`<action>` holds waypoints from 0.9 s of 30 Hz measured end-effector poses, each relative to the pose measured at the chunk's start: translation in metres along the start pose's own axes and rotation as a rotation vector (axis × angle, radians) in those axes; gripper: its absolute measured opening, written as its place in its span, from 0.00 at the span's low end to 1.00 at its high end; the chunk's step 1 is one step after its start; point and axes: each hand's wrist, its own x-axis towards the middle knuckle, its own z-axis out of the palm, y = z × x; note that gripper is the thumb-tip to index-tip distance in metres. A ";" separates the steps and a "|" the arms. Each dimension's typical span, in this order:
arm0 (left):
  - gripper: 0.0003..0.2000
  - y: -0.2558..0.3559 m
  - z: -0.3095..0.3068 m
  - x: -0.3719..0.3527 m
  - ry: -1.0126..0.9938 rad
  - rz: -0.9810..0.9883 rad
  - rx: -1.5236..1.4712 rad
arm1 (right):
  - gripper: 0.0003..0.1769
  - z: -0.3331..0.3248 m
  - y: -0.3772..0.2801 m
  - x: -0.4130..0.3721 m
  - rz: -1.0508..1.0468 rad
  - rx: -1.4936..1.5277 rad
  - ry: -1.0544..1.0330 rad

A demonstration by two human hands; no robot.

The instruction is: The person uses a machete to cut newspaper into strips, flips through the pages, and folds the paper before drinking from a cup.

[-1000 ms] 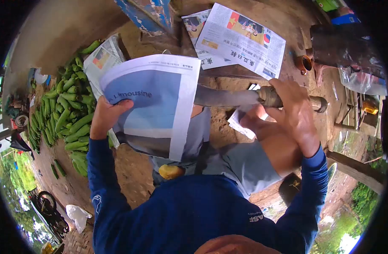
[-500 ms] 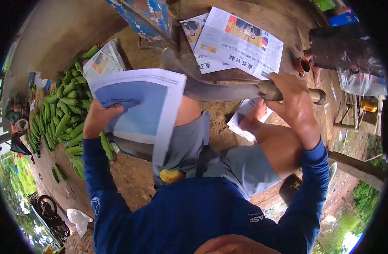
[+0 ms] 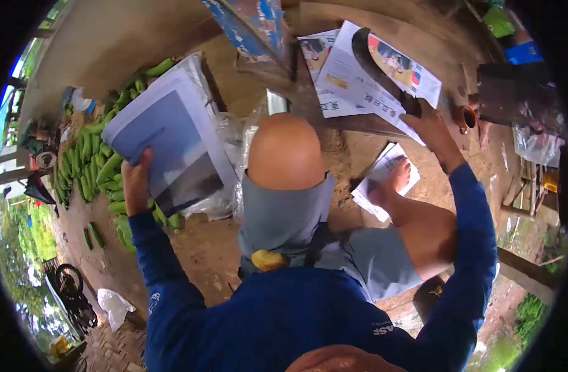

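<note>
My left hand (image 3: 137, 186) grips the lower left edge of a newspaper sheet (image 3: 166, 146) with a large blue picture, held over a paper stack and clear plastic. In my right hand (image 3: 427, 127) is the handle of a curved sickle (image 3: 374, 67). Its dark blade lies over printed newspapers (image 3: 352, 77) at the upper right of centre. More folded paper (image 3: 389, 204) is under my bare foot. Long green vegetables (image 3: 88, 158) are heaped left of the sheet.
A blue painted post (image 3: 250, 28) stands at the top centre. An orange-brown cup (image 3: 465, 118) and a dark box (image 3: 513, 93) are at the right. White plastic (image 3: 115, 308) lies lower left. My raised knee (image 3: 286, 149) is between the hands.
The sheet in my left hand has moved left, off my knee and over the paper stack. The sickle has swung so its blade points up and left, over the newspapers.
</note>
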 end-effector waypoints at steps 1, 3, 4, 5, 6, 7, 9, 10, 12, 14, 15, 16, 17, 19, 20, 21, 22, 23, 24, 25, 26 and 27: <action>0.17 0.000 -0.010 -0.003 0.075 0.017 0.083 | 0.37 0.004 -0.002 0.016 0.070 0.017 -0.065; 0.17 -0.004 -0.031 -0.013 0.155 0.031 0.191 | 0.36 0.024 0.018 0.044 0.020 0.028 0.015; 0.17 -0.009 -0.042 -0.018 0.197 0.035 0.247 | 0.35 0.028 0.020 0.059 0.033 -0.013 -0.026; 0.17 -0.024 -0.055 -0.021 0.242 0.087 0.250 | 0.35 0.037 0.026 0.067 0.013 0.090 -0.013; 0.17 -0.047 -0.069 -0.025 0.287 0.140 0.255 | 0.34 0.039 0.024 0.073 0.004 0.045 -0.001; 0.17 -0.056 -0.075 -0.029 0.329 0.195 0.258 | 0.34 0.046 0.028 0.080 0.024 0.040 -0.015; 0.16 -0.067 -0.078 -0.039 0.353 0.054 0.159 | 0.34 0.055 0.038 0.092 0.041 0.034 -0.033; 0.16 -0.068 -0.071 -0.045 0.364 -0.019 0.105 | 0.34 0.060 0.044 0.095 0.042 0.039 -0.038; 0.15 -0.074 -0.043 -0.045 0.313 0.061 -0.193 | 0.35 0.069 0.053 0.097 0.043 0.044 -0.044; 0.14 -0.089 -0.028 -0.032 0.250 0.049 -0.195 | 0.37 0.080 0.058 0.093 0.032 0.056 -0.060; 0.14 -0.097 -0.022 -0.022 0.213 -0.007 -0.050 | 0.39 0.085 0.067 0.095 0.029 -0.014 -0.078; 0.14 -0.092 -0.008 -0.010 0.216 0.060 0.058 | 0.41 0.087 0.070 0.096 0.028 -0.086 -0.094; 0.14 -0.088 0.006 0.006 0.217 0.126 0.165 | 0.41 0.082 0.062 0.093 0.055 -0.069 -0.137; 0.15 -0.108 0.017 0.045 0.243 -0.057 -0.140 | 0.38 0.087 0.064 0.090 -0.017 -0.055 -0.060; 0.16 -0.102 0.018 0.061 0.233 -0.086 -0.166 | 0.37 0.087 0.066 0.090 -0.054 -0.049 -0.020; 0.16 -0.086 0.018 0.077 0.222 -0.113 -0.191 | 0.39 0.084 0.060 0.090 0.020 -0.027 -0.105; 0.16 -0.079 0.019 0.094 0.209 -0.139 -0.217 | 0.39 0.082 0.059 0.089 0.013 -0.046 -0.099; 0.17 -0.089 0.014 0.118 0.170 -0.145 -0.240 | 0.40 0.083 0.060 0.089 0.007 -0.064 -0.091; 0.18 -0.108 -0.001 0.146 0.131 -0.150 -0.261 | 0.40 0.087 0.062 0.089 0.001 -0.081 -0.082; 0.19 -0.127 -0.014 0.172 0.092 -0.154 -0.282 | 0.41 0.091 0.072 0.092 -0.045 -0.049 -0.055; 0.20 -0.140 -0.020 0.189 0.105 -0.208 -0.184 | 0.41 0.091 0.071 0.092 -0.015 -0.070 -0.062; 0.21 -0.155 -0.024 0.206 0.119 -0.259 -0.087 | 0.41 0.092 0.068 0.091 0.017 -0.091 -0.068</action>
